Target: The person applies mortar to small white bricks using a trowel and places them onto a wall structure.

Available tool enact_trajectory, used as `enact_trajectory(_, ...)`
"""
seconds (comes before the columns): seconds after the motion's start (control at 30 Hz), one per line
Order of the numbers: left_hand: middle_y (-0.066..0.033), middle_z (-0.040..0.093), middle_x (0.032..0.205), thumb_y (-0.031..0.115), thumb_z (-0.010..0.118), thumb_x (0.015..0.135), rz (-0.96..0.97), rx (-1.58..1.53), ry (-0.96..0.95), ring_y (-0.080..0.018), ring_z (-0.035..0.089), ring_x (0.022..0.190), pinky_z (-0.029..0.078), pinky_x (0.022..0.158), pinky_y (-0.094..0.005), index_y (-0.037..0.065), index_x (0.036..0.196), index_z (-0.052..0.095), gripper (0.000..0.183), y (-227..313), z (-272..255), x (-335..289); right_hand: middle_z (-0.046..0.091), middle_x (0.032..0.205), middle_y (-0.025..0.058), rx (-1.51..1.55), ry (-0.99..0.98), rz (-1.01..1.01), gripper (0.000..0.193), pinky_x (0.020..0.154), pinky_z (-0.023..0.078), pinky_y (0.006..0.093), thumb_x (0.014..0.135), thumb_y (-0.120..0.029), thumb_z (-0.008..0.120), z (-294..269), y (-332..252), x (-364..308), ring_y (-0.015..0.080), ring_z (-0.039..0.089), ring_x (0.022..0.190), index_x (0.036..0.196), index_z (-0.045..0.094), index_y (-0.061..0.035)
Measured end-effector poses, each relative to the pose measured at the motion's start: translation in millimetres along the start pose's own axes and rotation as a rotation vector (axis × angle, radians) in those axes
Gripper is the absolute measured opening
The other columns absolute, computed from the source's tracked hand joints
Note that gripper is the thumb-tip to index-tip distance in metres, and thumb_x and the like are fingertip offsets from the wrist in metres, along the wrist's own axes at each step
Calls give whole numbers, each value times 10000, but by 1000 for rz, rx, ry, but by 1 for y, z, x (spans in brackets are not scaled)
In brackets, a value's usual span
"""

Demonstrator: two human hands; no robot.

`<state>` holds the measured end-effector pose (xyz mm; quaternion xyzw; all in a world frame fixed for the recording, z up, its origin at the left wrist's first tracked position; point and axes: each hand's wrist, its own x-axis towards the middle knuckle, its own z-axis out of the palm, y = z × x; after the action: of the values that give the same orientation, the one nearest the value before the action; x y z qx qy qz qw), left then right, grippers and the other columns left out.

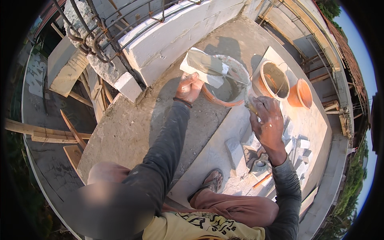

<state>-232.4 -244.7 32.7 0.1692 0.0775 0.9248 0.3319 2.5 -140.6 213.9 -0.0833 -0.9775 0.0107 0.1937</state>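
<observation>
Left hand point(189, 88) held a white block point(205, 77), fingers closed on its near-left edge, thumb along the side; fingers underneath hidden. Block sat tilted at the far-left rim of an orange bucket point(216, 100), wet grey mortar point(200, 61) on its upper face; contact with the rim couldn't be told. Likely held there so drips fell into the bucket.

Right hand point(267, 118) had its fingers wrapped around the handle of a trowel point(247, 94), near right of the bucket; blade pointed far-left across the opening toward the block, probably to keep the reach short. Handle mostly covered by the hand.

Second orange bucket point(262, 85), grey mix inside, and a smaller orange pot point(303, 94) stood to the right on a pale board point(318, 122), within reach but out of the trowel's way. Block offcuts point(304, 143) lay nearer, right side, seemingly handy. White block wall point(170, 44) ran along the far side.
</observation>
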Motion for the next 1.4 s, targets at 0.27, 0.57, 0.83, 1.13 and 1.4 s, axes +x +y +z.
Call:
enact_trajectory(0.27,-166,431,1438,85,704,781,17,63,-44,-327,402,1364,266,1191,-491,14,1461,304,792,8,9,1,627,1077,206,515,-173,441,399,871,489,404,841,-147,683,8,17,6,355,621,974,1206,621,2)
enact_trajectory(0.57,-149,432,1439,-6,682,774,-12,46,55,-318,387,1377,271,1181,-479,35,1471,295,798,40,3,-40,667,984,202,71,-566,44,217,801,504,458,780,-130,682,121,103,48,384,636,923,947,679,8)
enact_trajectory(0.83,-180,458,1441,-99,658,754,111,7,119,-342,411,1374,228,1192,-579,37,1470,351,791,98,-9,-89,613,883,109,164,-409,-532,91,753,486,394,764,-153,629,276,177,82,296,597,851,820,649,-84)
enact_trajectory(1.13,-131,461,1466,-29,715,761,227,205,251,-303,374,1401,201,1216,-528,34,1444,410,750,118,-24,-90,655,1116,102,757,-589,326,315,808,538,326,902,-183,657,129,147,36,211,647,973,1185,660,-44)
enact_trajectory(1.4,-149,511,1388,-36,689,761,119,70,186,-313,433,1344,227,1201,-542,19,1440,395,742,67,-26,-50,653,1076,112,1347,-411,739,537,600,590,272,857,-218,726,130,152,-22,159,692,808,1288,517,26)
